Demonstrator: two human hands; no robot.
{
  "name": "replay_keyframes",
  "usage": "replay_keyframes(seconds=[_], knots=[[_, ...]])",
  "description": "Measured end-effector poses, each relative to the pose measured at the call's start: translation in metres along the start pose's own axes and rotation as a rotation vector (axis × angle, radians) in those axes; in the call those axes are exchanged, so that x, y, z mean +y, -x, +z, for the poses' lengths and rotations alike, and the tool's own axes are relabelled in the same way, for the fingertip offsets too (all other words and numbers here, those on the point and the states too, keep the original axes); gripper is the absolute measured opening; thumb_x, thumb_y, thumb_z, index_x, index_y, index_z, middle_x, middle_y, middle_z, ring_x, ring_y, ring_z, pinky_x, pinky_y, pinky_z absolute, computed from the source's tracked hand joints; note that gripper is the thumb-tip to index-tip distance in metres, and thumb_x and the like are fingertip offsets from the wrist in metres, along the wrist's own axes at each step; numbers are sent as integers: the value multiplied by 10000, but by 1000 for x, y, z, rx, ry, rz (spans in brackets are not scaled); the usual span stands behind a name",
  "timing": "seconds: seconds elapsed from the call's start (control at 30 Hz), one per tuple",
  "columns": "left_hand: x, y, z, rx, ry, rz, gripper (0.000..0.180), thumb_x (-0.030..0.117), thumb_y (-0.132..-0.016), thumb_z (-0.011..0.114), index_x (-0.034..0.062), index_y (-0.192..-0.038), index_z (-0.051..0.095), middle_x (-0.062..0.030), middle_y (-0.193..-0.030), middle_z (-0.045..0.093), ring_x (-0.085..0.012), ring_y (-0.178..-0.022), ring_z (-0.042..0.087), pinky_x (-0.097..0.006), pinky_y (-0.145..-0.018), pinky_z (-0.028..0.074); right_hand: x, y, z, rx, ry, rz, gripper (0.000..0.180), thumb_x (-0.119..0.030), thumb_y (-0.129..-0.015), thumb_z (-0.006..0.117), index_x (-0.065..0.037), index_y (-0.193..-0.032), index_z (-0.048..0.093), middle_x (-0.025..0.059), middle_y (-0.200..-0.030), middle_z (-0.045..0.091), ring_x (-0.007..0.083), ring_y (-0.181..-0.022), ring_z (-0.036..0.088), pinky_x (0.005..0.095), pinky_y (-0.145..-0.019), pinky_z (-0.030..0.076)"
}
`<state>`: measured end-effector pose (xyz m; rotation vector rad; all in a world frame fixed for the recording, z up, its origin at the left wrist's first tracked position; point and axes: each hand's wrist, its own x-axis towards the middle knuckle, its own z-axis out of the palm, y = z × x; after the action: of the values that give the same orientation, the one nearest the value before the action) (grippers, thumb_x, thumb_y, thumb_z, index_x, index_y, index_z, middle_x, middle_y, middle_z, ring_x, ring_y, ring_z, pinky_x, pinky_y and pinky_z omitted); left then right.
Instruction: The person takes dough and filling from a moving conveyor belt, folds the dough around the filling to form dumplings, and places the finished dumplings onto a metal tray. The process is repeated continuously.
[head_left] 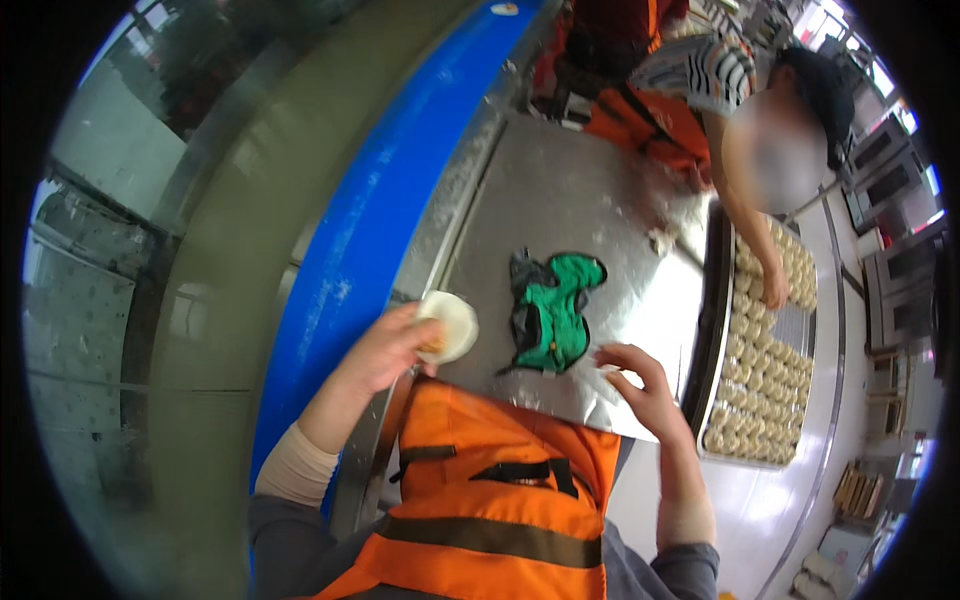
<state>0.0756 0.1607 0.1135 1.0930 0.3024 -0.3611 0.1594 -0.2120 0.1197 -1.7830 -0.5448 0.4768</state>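
Note:
My left hand (383, 352) is closed on a round white dough wrapper (459, 322) at the edge of the metal table. A small orange heap of filling (433, 340) shows on the wrapper beside my thumb. My right hand (645, 390) hovers over the table's near right corner, its fingers bent and apart. A pale glare lies by those fingertips, and I see nothing clearly held there. Between the hands, on the metal table (490, 220), lies a crumpled green and black fabric piece (560, 315).
Along the left runs a blue conveyor belt (370, 190), with a small pale round piece (505, 9) far up it. To the right, trays (700, 430) hold rows of shaped dumplings (760, 385). Across the table a co-worker's hand (775, 287) reaches into them.

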Motion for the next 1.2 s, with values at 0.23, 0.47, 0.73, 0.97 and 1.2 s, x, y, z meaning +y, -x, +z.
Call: replay_keyframes(seconds=[0.23,0.47,0.73,0.97,1.2], knots=[[-78,-6,94,-142,-245,-117,278,227,-982,647,25,-1166,599,-21,-941,677,-68,-770,634,-225,-543,522,35,20,81,-45,-549,397,261,-146,-1001,624,6,-1212,630,-16,-957,643,51,-829,555,216,-736,465],[-117,-3,109,-12,-327,-121,215,144,-988,619,29,-1167,589,-19,-956,660,-73,-771,641,-217,-522,518,63,53,95,116,-516,396,130,-88,-955,677,6,-1042,657,-42,-854,627,44,-768,552,213,-690,462],[-144,-3,116,143,-485,52,142,92,-945,649,13,-1062,665,-15,-784,666,-70,-648,618,-235,-481,473,46,49,95,208,-37,186,139,-22,-849,725,-21,-979,674,81,-862,659,201,-751,651,292,-674,516],[-153,-10,98,58,-445,-144,202,86,-924,654,1,-1106,650,-70,-798,683,-103,-638,636,-257,-530,492,55,49,91,112,254,-132,150,-50,-867,725,-20,-1008,682,96,-918,662,219,-785,646,313,-706,516],[-150,-10,102,13,-280,-106,363,130,-973,595,15,-1311,539,-59,-1002,673,-125,-825,654,-256,-611,546,63,52,97,153,14,208,115,-62,-879,715,-4,-972,679,103,-881,655,191,-743,624,298,-664,499]])
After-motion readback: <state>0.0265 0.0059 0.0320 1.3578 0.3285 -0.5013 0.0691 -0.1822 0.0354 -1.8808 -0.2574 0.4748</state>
